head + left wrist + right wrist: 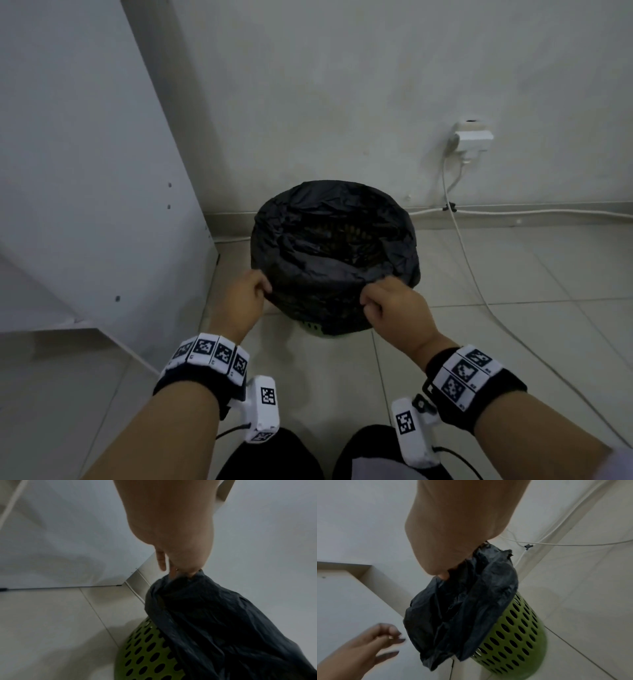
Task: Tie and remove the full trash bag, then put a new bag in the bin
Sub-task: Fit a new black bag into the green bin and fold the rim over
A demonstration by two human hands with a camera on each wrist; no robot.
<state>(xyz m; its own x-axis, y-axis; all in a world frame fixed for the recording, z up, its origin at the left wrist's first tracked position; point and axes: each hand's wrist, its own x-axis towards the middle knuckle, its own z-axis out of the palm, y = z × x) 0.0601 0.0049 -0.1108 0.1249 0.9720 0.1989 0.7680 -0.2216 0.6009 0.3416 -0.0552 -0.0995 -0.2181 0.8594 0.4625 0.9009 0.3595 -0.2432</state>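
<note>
Both hands pinch the near hem of the black bag (pixel 329 246): left grip (pixel 241 294) on the left fold, right grip (pixel 390 305) on the right.

Advice: peel the hem evenly off the rim, gather it to the centre, avoid tearing the thin film.

The bag is crinkled, matte, draped over the perforated green bin (pixel 513 635), which stands on the floor by the wall.
</note>
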